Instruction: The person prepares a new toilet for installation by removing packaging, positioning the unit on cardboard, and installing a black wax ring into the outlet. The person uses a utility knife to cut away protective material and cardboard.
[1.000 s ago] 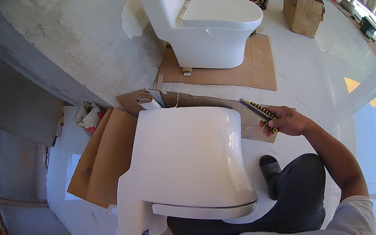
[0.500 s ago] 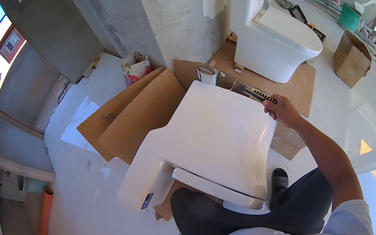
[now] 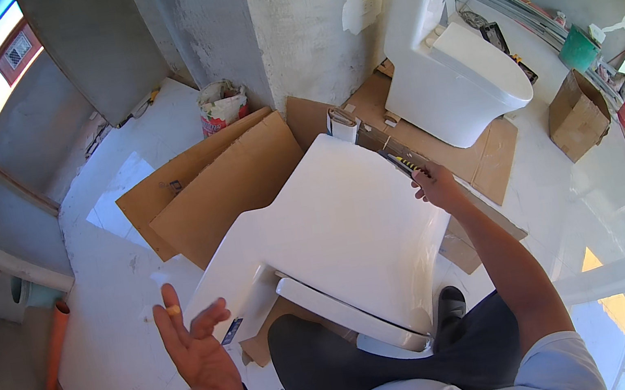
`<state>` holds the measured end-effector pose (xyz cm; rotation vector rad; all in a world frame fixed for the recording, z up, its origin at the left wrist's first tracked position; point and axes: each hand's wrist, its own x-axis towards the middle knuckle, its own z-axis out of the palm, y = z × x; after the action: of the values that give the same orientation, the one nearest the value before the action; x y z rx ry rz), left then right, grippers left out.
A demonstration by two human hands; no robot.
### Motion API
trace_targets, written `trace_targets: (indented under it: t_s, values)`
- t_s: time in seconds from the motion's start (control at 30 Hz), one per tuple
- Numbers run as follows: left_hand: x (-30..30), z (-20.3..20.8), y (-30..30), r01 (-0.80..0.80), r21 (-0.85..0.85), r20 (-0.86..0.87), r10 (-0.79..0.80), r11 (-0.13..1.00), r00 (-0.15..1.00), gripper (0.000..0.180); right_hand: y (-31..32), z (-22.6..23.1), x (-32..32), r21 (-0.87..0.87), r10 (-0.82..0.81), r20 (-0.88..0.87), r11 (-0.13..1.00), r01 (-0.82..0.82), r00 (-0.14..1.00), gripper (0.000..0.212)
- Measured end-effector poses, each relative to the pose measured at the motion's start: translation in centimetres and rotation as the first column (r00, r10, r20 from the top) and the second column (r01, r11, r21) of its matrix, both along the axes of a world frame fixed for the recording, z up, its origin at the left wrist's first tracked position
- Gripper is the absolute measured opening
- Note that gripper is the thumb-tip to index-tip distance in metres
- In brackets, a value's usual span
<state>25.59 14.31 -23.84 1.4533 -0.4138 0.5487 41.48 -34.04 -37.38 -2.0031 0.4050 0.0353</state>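
Observation:
A white one-piece toilet point(image 3: 339, 207) lies tipped on its side before my legs, with its lid edge toward me. In my right hand point(image 3: 436, 184) is a slim yellow-and-black utility knife point(image 3: 404, 164), held just beyond the toilet's right edge. My left hand point(image 3: 207, 365) is raised at the lower left, near the tank end, fingers spread and nothing in them. Something light is wrapped round one of its fingers. A folded cardboard piece point(image 3: 342, 121) stands at the toilet's far edge.
Cardboard sheets point(image 3: 231, 179) lie left of and under the toilet. A second toilet point(image 3: 454, 76) stands upright by the wall. A bucket point(image 3: 222, 107) is in the corner, a cardboard box point(image 3: 577, 115) at the right, an orange pipe point(image 3: 57, 347) at the left.
My left hand has come up from the lower edge and opened at the left. My right hand has moved slightly left with the utility knife.

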Motion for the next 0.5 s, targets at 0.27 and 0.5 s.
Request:
trace_targets:
  t_s: [0.27, 0.5]
  values:
    - [13.3, -15.3, 14.2, -0.36, 0.7, -0.226, 0.67, 0.616, 0.707, 0.09, 3.2, 0.9, 7.0, -0.68, 0.283, 0.045, 0.712, -0.178, 0.958, 0.029]
    - [14.7, -19.6, 13.9, -0.264, 0.72, -0.377, 0.682, 0.641, 0.627, 0.084, 6.2, -0.6, 8.0, -0.731, 0.222, -0.012, 0.663, -0.16, 0.975, 0.025]
